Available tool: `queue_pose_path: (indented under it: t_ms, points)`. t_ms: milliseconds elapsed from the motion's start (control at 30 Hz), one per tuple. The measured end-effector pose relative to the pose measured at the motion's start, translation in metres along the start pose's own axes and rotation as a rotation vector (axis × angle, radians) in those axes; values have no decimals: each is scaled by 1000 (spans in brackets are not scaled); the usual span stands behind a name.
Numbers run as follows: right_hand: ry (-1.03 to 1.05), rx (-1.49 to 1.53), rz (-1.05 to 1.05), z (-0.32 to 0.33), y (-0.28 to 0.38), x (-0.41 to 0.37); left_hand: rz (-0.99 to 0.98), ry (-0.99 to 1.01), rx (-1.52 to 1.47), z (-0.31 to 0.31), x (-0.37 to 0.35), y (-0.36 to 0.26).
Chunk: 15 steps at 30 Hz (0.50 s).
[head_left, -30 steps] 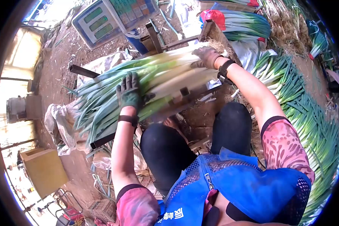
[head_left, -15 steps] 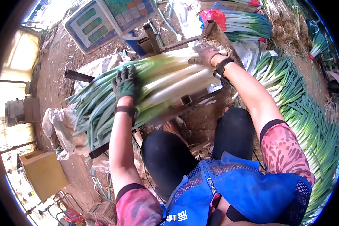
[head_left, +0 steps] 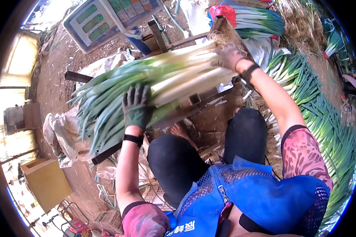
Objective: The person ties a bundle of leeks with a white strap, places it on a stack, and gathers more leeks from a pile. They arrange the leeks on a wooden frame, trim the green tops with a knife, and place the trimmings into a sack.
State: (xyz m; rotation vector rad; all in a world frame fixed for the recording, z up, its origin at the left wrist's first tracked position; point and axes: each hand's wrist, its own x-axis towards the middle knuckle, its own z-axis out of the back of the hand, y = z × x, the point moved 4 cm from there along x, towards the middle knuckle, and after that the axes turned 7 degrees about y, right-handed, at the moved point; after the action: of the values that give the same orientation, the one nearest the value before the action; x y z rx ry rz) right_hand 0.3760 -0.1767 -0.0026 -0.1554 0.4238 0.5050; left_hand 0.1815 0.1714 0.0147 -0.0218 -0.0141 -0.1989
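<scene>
A large bundle of leeks or big green onions (head_left: 118, 87) lies across a metal frame (head_left: 195, 98), green leaves to the left and white stalks to the right. My left hand (head_left: 137, 104), in a dark glove, lies on the near side of the leaves with its fingers stretched out, side by side. At the white root end, my gloved right hand (head_left: 229, 56) rests against the stalk ends. Motion blurs it, but its fingers extend over the ends rather than wrap round them. Parts of the bundle are blurred too.
A digital scale display (head_left: 106, 23) stands beyond the bundle. Loose green onions (head_left: 324, 118) form a long pile at right, with tied bunches (head_left: 257, 23) behind. A pale sack (head_left: 61, 134) lies at left, near a yellowish box (head_left: 47, 183). My knees are below the frame.
My right hand has shifted right and slightly down along the root end. My left hand has moved down toward the near edge of the leaves. The upper stalks have shifted slightly.
</scene>
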Motion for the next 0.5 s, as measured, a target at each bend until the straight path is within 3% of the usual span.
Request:
queue_pose_path:
  t_ms: [33, 133, 233, 267, 367, 467, 500]
  points:
    - [-97, 1, 7, 7, 4, 2, 10, 56, -4, 7, 7, 2]
    - [64, 48, -48, 16, 6, 5, 43, 143, 21, 13, 16, 8]
    - [146, 144, 33, 30, -7, 0, 18, 143, 15, 13, 7, 4]
    - [55, 188, 77, 24, -23, 20, 25, 115, -15, 13, 3, 3]
    - [-195, 384, 3, 84, -15, -21, 71, -21, -16, 8, 16, 9]
    - [199, 191, -132, 100, 31, -59, 117, -50, -16, 9, 36, 16]
    - [218, 104, -105, 74, 32, -62, 100, -70, 37, 11, 40, 11]
